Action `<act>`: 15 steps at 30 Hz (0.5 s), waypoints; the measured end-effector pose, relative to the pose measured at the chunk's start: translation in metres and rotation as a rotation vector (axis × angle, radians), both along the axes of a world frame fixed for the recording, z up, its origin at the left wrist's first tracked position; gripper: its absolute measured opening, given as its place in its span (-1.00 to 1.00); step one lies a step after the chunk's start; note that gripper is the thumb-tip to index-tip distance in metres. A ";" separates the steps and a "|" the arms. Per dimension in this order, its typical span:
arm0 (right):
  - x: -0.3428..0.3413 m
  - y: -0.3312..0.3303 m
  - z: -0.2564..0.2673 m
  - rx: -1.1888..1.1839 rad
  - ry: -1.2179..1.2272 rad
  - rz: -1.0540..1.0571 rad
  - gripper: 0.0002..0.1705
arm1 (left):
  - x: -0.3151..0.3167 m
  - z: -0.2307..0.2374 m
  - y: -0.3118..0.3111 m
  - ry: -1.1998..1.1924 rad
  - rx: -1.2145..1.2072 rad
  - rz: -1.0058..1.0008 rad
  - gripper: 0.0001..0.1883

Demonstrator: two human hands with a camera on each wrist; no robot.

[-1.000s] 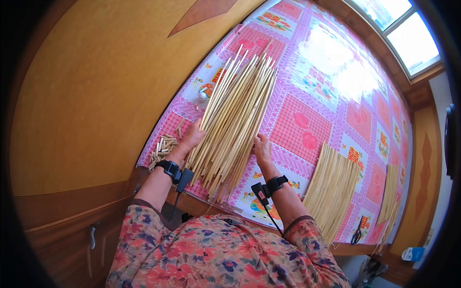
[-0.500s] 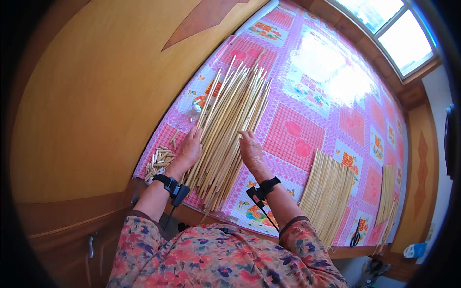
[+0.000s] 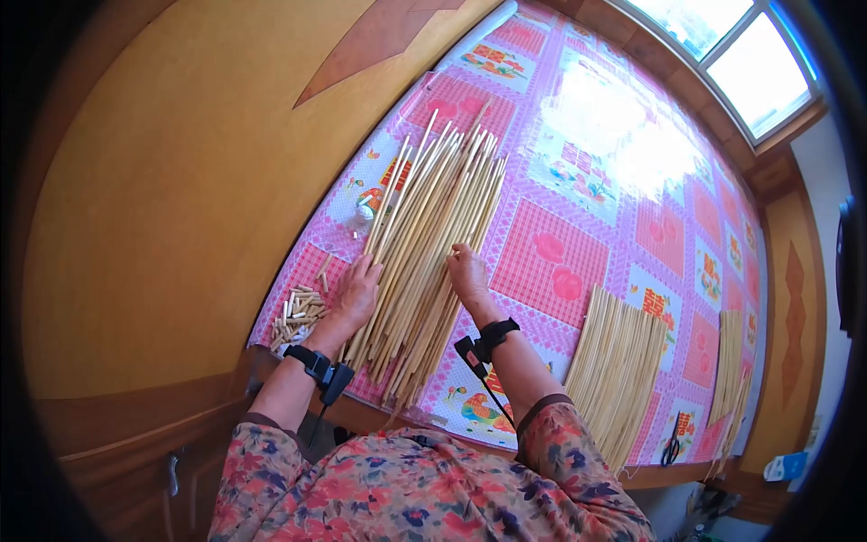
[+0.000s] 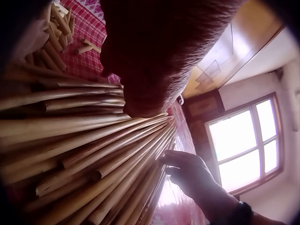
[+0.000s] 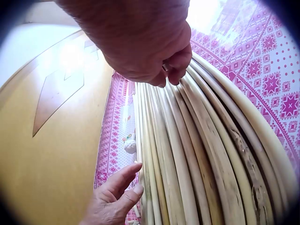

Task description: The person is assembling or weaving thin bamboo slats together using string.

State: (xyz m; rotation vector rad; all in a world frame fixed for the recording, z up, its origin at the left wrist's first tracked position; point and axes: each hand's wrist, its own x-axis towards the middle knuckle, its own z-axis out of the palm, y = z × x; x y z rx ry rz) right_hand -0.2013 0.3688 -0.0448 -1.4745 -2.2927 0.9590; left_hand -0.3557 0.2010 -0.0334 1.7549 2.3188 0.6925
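A thick bundle of long, pale wooden sticks (image 3: 432,235) lies fanned out lengthwise before me. Along the bundle's left edge rests my left hand (image 3: 358,294), its thumb and forefinger (image 5: 123,176) spread apart in the right wrist view. Over the right half of the sticks, my right hand (image 3: 468,274) has its fingers curled down. From the right wrist view, the fingertips (image 5: 173,79) pinch at a stick near the middle of the bundle, though the hand itself hides part of the contact. The sticks' near ends (image 4: 42,190) appear large in the left wrist view.
Short cut stick pieces (image 3: 298,312) are heaped left of the bundle, with a small white object (image 3: 364,213) farther up. To the right lie a flat row of sticks (image 3: 617,370), black scissors (image 3: 670,450) and a smaller stick bundle (image 3: 725,361). A wooden panel (image 3: 181,199) borders the left side.
My right hand has moved left from the bundle's right edge onto the sticks. My left hand has slid slightly toward me along the left edge, its fingers loosened.
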 end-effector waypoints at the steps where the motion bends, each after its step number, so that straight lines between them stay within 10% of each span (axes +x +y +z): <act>1: -0.003 0.002 0.006 -0.027 -0.009 -0.045 -0.67 | 0.001 0.001 0.000 0.000 0.000 0.000 -0.62; 15: -0.039 0.006 0.022 -0.156 -0.234 -0.149 -0.60 | 0.039 0.008 -0.010 0.114 -0.115 -0.229 -0.61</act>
